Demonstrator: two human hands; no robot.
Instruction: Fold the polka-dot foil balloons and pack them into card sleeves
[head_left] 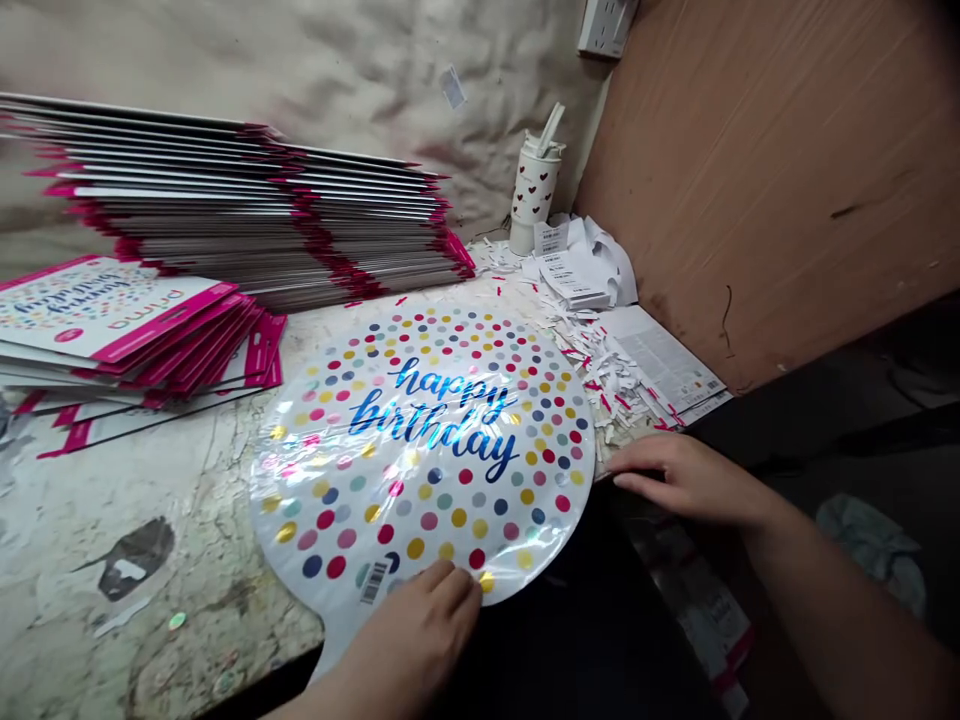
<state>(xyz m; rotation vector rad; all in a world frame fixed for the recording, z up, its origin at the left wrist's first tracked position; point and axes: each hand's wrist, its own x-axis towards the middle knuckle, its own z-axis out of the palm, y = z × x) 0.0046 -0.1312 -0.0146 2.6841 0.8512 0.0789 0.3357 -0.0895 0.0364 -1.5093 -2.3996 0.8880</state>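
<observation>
**Your left hand** (412, 640): at bottom centre of the frame, lying on the lower edge of the balloon, just beside a barcode sticker (373, 582).
**Left fingers** (452, 590): close together and curved down on the foil; you cannot tell whether they pinch it, as the thumb is hidden.
**Your right hand** (690, 480): at right of centre, reaching in from the lower right.
**Right fingers** (645, 470): extended and open, tips touching the balloon's right rim, holding nothing that shows.
**Foil balloon** (424, 470): flat and round, lying in the middle of the frame on a worn workbench (120, 520), with polka dots and blue "happy birthday" lettering; its tail runs to the bottom edge, under your left wrist.
**Upper left:** a long, leaning stack of flat packaged cards (247, 210) with magenta edges.
**Left edge:** a lower pile of printed birthday packs (112, 320), close to the balloon.
**Upper middle:** a white cup with red hearts (534, 190) and a straw, against the wall.
**Right of the cup:** white paper labels (574, 280) and a heap of paper scraps (592, 360) lying on a printed sheet (660, 360).
**Top right:** a wall socket (606, 25) beside a brown wooden panel (772, 170).
</observation>
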